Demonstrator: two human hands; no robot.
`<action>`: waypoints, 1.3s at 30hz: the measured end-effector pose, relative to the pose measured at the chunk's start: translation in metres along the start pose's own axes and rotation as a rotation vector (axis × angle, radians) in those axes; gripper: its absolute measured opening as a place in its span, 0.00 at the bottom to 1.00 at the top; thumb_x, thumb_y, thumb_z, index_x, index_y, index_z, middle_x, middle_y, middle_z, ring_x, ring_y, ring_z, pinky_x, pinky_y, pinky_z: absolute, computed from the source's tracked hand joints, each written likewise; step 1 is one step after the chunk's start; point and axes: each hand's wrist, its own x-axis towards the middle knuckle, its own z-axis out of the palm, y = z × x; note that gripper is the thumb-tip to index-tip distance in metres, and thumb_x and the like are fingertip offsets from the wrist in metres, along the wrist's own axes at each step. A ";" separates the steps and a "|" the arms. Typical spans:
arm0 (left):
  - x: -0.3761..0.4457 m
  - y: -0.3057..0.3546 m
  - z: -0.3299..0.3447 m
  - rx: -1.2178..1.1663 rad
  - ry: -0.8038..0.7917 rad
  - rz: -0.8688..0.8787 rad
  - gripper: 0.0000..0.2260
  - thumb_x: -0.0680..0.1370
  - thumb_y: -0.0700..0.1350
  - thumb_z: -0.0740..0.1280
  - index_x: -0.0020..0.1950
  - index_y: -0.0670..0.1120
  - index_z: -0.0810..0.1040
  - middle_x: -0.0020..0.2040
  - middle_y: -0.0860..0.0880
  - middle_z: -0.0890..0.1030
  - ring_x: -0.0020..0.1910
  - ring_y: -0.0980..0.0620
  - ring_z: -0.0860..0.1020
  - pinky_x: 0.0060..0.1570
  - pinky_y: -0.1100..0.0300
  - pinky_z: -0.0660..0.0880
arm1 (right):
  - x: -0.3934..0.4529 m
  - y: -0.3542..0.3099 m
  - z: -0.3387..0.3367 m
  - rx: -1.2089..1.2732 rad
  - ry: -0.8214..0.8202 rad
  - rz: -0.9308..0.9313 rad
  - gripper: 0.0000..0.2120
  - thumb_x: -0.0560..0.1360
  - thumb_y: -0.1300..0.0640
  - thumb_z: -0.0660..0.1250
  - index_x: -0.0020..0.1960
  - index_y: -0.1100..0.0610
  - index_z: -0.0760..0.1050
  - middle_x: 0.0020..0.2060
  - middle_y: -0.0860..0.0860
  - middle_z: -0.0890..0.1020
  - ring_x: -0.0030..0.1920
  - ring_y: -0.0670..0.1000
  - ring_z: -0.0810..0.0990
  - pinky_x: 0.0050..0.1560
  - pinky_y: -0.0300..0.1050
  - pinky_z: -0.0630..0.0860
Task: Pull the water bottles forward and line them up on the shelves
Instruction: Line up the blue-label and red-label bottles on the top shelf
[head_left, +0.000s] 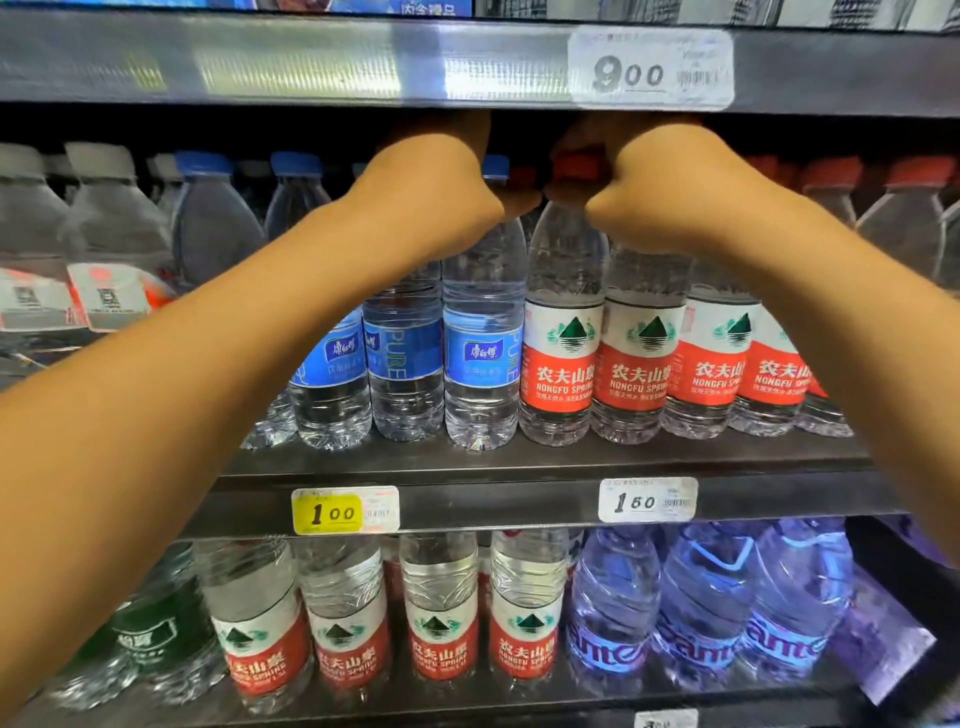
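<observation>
Two hands reach under the upper shelf edge (311, 57): the left hand (431, 192) and right hand (654, 192) each look clenched around bottle tops, though fingers are hidden. Below them, blue-label bottles (480, 358) and red-label bottles (561, 364) already stand near the middle shelf lip (493, 501); bottles left of the blue ones seem unsorted.

I read "9.00" on the white price tag (650, 69) on the upper shelf edge. The red-label bottles (563, 332) carry "农夫山泉" and "NONGFU SPRING". The blue-label bottles (483, 343) show "康师傅" and "PURE". On the middle shelf edge, a yellow tag (345, 511) says "1.00" and a white tag (647, 500) "1.50". Other print is too blurred for me.
</observation>
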 end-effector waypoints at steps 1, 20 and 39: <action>0.000 0.001 0.000 0.003 0.004 -0.001 0.28 0.76 0.63 0.66 0.70 0.48 0.69 0.60 0.45 0.79 0.50 0.44 0.77 0.42 0.55 0.70 | 0.000 -0.001 0.000 -0.011 0.000 -0.003 0.16 0.78 0.51 0.62 0.61 0.58 0.77 0.54 0.59 0.81 0.53 0.61 0.78 0.55 0.55 0.77; -0.034 -0.030 -0.017 0.227 0.203 -0.036 0.17 0.79 0.53 0.58 0.38 0.41 0.70 0.33 0.39 0.71 0.38 0.34 0.69 0.36 0.50 0.62 | -0.015 -0.014 0.001 -0.017 0.103 -0.120 0.22 0.80 0.51 0.55 0.31 0.61 0.64 0.27 0.56 0.67 0.28 0.55 0.64 0.31 0.49 0.59; -0.029 -0.123 -0.056 -0.016 -0.078 -0.035 0.17 0.79 0.54 0.65 0.63 0.47 0.79 0.59 0.44 0.81 0.55 0.42 0.78 0.42 0.60 0.69 | 0.041 -0.132 0.034 -0.001 0.041 -0.071 0.31 0.73 0.34 0.63 0.70 0.48 0.69 0.67 0.57 0.74 0.64 0.61 0.74 0.61 0.56 0.72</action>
